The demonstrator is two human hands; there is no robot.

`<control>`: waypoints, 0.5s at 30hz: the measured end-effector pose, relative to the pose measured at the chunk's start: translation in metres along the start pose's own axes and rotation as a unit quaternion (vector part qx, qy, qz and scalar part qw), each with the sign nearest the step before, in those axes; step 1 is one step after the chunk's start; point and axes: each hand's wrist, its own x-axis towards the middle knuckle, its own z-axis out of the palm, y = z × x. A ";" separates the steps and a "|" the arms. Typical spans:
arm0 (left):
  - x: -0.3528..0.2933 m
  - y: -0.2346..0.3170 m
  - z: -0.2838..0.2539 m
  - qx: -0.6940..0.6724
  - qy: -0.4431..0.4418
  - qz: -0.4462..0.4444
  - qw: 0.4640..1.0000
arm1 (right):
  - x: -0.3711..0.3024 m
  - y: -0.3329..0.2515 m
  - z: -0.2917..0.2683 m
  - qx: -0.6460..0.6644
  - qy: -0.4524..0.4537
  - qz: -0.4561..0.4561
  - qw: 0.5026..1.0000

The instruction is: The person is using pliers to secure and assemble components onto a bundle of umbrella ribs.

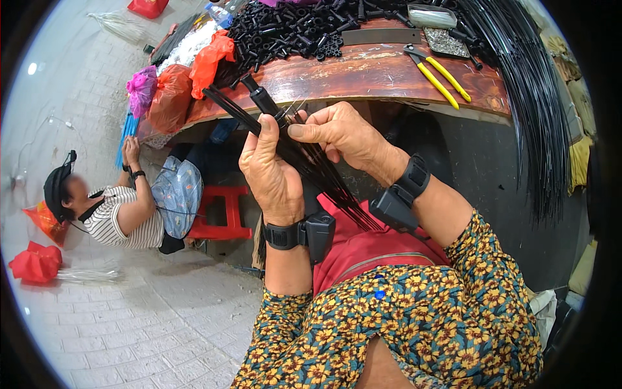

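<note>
My left hand is closed around a bundle of thin black rods, which slants down to my lap. Above the thumb of that hand, a black tubular plastic piece with a flared collar sticks up beside more rod ends. My right hand meets the left at the collar, thumb and fingers pinched together. Some fine metal wires show at its fingertips; how they are held is partly hidden. Both wrists wear black straps with box-shaped devices.
The wooden table ahead bears a heap of black tubular parts, yellow-handled pliers, a flat metal bar and a tray of small metal bits. Long black rods hang over its right. At left, a person holds blue rods.
</note>
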 end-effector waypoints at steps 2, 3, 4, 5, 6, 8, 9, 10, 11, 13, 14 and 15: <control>-0.002 0.001 0.006 0.013 0.030 0.006 0.999 | 0.003 0.003 -0.003 0.002 -0.012 0.000 1.000; -0.002 0.001 0.007 0.014 0.031 0.006 0.999 | 0.003 0.002 -0.003 0.007 -0.014 0.004 1.000; -0.002 0.001 0.009 0.022 0.040 0.012 0.999 | 0.004 0.002 -0.003 0.013 -0.015 0.007 1.000; -0.001 0.000 0.009 0.030 0.050 0.018 0.998 | 0.006 0.004 -0.003 0.013 -0.016 0.008 1.000; 0.000 0.000 0.008 0.031 0.050 0.019 0.998 | 0.008 0.006 -0.003 0.013 -0.017 0.004 1.000; 0.001 0.000 0.003 0.035 0.042 0.031 0.998 | 0.011 0.007 -0.001 0.014 -0.019 -0.001 1.000; 0.002 -0.001 0.003 0.036 0.043 0.030 0.998 | 0.012 0.007 0.000 0.012 -0.015 -0.004 1.000; 0.003 -0.003 0.003 0.039 0.047 0.041 0.997 | 0.012 0.008 0.001 0.009 -0.011 -0.008 1.000; 0.004 -0.004 0.003 0.042 0.050 0.052 0.997 | 0.014 0.010 0.003 0.010 -0.011 -0.006 1.000; 0.006 -0.005 0.006 0.043 0.068 0.055 0.995 | 0.014 0.013 0.007 0.015 0.033 -0.033 0.999; 0.007 -0.005 0.007 0.043 0.087 0.058 0.994 | 0.013 0.013 0.008 0.015 0.033 -0.033 0.999; 0.008 -0.006 0.006 0.044 0.087 0.058 0.994 | 0.010 0.010 0.010 -0.003 0.048 -0.037 0.998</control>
